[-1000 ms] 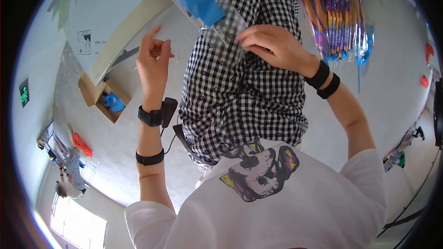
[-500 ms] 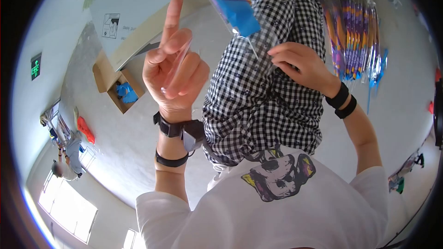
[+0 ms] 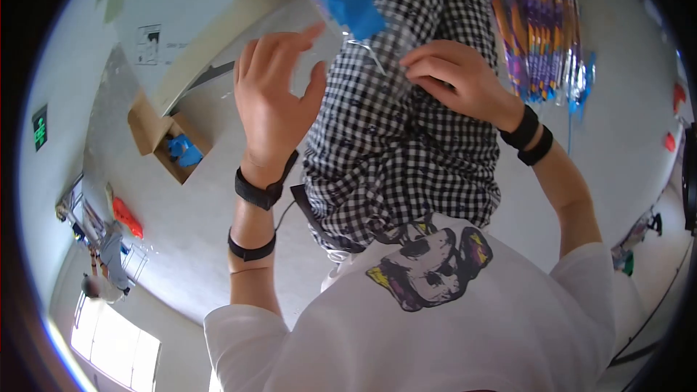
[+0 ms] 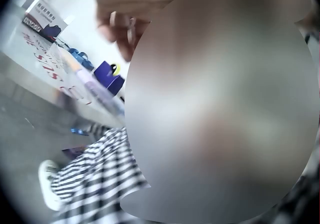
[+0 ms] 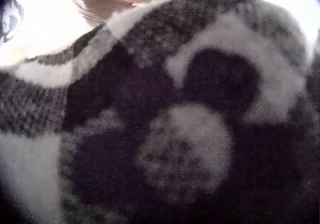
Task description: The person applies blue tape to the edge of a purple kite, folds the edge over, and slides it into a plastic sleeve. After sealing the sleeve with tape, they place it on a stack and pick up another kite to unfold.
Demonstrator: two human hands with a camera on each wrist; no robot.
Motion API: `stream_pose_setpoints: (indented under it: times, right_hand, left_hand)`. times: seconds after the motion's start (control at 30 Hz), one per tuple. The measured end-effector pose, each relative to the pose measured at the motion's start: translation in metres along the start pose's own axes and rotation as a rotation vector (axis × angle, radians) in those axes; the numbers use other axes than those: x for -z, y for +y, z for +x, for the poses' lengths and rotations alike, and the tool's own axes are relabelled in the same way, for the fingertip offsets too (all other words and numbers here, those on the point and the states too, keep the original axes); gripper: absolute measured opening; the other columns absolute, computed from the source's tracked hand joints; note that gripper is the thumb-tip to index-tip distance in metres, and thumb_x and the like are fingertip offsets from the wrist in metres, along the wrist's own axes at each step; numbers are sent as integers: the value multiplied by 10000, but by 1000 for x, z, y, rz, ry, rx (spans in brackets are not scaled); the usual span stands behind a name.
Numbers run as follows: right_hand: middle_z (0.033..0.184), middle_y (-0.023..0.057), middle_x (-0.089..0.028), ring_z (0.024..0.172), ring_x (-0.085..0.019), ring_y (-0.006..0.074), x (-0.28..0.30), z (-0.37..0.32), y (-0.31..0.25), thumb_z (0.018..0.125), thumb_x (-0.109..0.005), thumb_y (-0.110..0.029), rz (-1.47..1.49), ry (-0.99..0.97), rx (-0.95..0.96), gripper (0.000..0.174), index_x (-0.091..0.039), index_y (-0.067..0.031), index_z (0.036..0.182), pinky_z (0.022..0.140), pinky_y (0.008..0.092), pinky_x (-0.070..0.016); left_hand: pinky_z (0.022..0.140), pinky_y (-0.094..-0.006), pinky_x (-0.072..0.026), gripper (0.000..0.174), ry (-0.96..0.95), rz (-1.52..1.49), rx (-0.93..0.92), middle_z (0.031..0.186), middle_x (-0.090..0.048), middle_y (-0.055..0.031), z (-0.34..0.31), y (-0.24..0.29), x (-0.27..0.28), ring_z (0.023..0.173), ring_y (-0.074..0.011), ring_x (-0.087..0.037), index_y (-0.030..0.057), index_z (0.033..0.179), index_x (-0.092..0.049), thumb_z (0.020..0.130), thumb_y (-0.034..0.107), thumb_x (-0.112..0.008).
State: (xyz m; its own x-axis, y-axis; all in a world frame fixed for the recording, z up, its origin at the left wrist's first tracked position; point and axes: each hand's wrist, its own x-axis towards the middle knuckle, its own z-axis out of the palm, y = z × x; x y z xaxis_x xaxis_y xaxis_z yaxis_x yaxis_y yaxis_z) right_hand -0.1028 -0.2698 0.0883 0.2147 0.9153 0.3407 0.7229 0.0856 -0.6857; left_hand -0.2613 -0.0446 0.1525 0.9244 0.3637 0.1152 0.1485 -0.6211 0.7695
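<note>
A purple-and-blue package (image 3: 348, 9) reaches over the checkered lap in the head view, with a thin white stick or string (image 3: 378, 60) at its blue end. My right hand (image 3: 465, 81) is at the lap, its bent fingertips pinching the clear wrapper edge beside that end. Left of the package, my left hand (image 3: 274, 94) is raised, fingers spread and thumb apart, not touching the package. In the left wrist view, small shiny clear bits (image 4: 131, 30) show at the fingers (image 4: 117, 34). Checkered cloth (image 5: 105, 79) fills most of the right wrist view, hiding the right fingertips.
Several wrapped colourful packages (image 3: 544, 40) lie at the upper right. A small open carton (image 3: 170, 147) with blue pieces stands at the left. A large printed box (image 3: 174, 29) occupies the upper left. Another person (image 3: 105, 287) is far off at the lower left.
My left hand rose close to the head camera with a clear strip at its fingers, then moved back down and spread. My right hand stays beside the package end. The view has shifted.
</note>
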Motion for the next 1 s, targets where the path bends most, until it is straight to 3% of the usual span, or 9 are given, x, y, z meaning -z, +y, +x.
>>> stream_pose_setpoints:
  times: [0.07,0.1,0.2,0.53,0.73,1.0]
  right_hand:
    - [1046,28,-702,874,-681,189,0,2,2,867,-718,-122,45,-11,-25,87,-668,-84,928,736,311,-563]
    - [1043,27,-702,871,-684,184,1,3,3,868,-716,-120,38,-24,-20,88,-669,-78,930,732,300,-564]
    - [1034,26,-704,871,-685,188,2,-1,5,870,-716,-123,17,-29,-15,96,-670,-76,940,734,300,-566]
    - [1021,34,-711,898,-692,197,3,-6,10,883,-715,-139,138,-39,-133,109,-672,-78,963,770,314,-569]
    - [1023,60,-722,881,-701,177,4,-7,15,888,-714,-85,224,-39,-237,89,-702,-60,972,739,291,-569]
    - [852,27,-707,721,-658,110,0,5,16,925,-701,-172,229,-9,-388,114,-712,-64,959,623,233,-509]
  left_hand:
    - [816,-359,-468,443,-53,268,-293,1030,-669,-42,-6,-18,-12,954,-273,-601,103,1111,-705,708,-81,-700]
    - [859,-399,-452,459,-86,167,-255,1143,-646,-46,-13,-22,-21,1042,-288,-573,129,1062,-710,649,-71,-709]
    - [859,-392,-452,461,-141,225,-378,1131,-657,-37,-22,-26,-30,1027,-267,-586,133,1059,-716,640,-58,-719]
    - [809,-358,-481,311,-86,232,-523,1026,-695,14,-13,-29,-44,938,-208,-618,121,945,-719,656,15,-761]
    - [797,-351,-480,239,-89,213,-513,971,-702,20,-12,-31,-47,915,-213,-621,115,891,-711,675,39,-782]
    - [753,-353,-474,148,-59,45,-276,921,-698,-15,-15,-30,-55,859,-224,-614,77,786,-692,687,37,-795]
